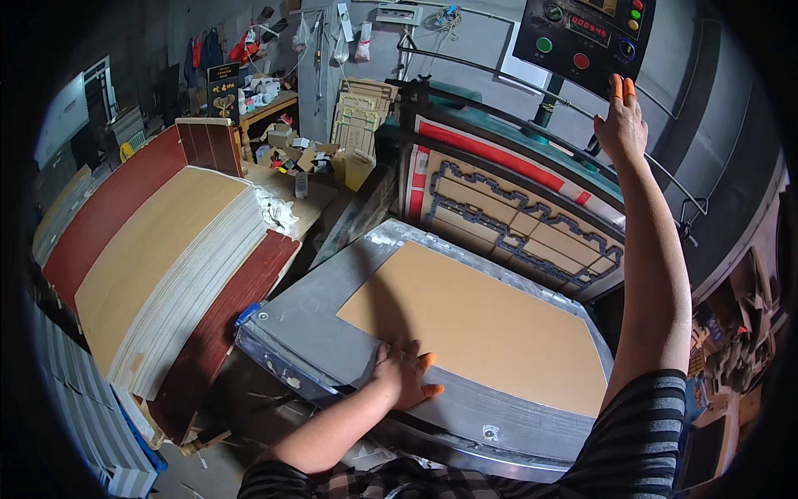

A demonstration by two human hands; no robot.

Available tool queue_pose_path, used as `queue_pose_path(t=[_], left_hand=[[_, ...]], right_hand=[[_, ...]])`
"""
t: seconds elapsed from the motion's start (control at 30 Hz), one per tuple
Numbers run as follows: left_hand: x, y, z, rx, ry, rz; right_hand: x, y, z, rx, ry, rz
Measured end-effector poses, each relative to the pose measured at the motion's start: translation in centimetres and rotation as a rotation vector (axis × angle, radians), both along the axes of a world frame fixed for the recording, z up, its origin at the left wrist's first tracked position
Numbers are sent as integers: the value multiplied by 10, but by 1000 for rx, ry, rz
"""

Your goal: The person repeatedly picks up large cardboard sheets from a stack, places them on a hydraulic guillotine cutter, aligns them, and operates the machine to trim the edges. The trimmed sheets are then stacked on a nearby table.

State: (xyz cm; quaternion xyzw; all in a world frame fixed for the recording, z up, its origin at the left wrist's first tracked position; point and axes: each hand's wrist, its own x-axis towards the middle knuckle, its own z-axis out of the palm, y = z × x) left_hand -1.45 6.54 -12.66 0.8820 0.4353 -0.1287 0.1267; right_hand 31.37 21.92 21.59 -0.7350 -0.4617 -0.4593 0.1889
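A tan cardboard sheet [482,324] lies flat on the grey metal bed [307,324] of a die-cutting press. At its near left edge rests my left hand [402,378], fingers spread, with orange finger covers on some of them. It holds nothing. My right hand [622,129] is raised at the far right, its orange-covered fingers stretched up to the lower edge of a black control panel [573,50]. Nothing shows in that hand; whether the fingertips touch the panel I cannot tell. Behind the bed stands the upright cutting die [519,218], a wooden board with dark strips along its cutting lines.
To the left, a tall stack of cardboard sheets [158,241] sits between dark red boards [237,316]. Metal bars [532,125] cross above the die. A cluttered wooden table [270,108] stands at the back, and scrap pieces [748,324] are piled at the right.
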Motion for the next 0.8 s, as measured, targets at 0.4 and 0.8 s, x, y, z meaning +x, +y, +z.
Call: queue_pose_path(t=[0.4, 0.8], left_hand=[[-3, 0, 2, 15, -172, -8], [2, 1, 1, -47, 6, -45]], right_hand=[[4, -6, -7, -19, -46, 9], [-6, -26, 16, -35, 158, 218]])
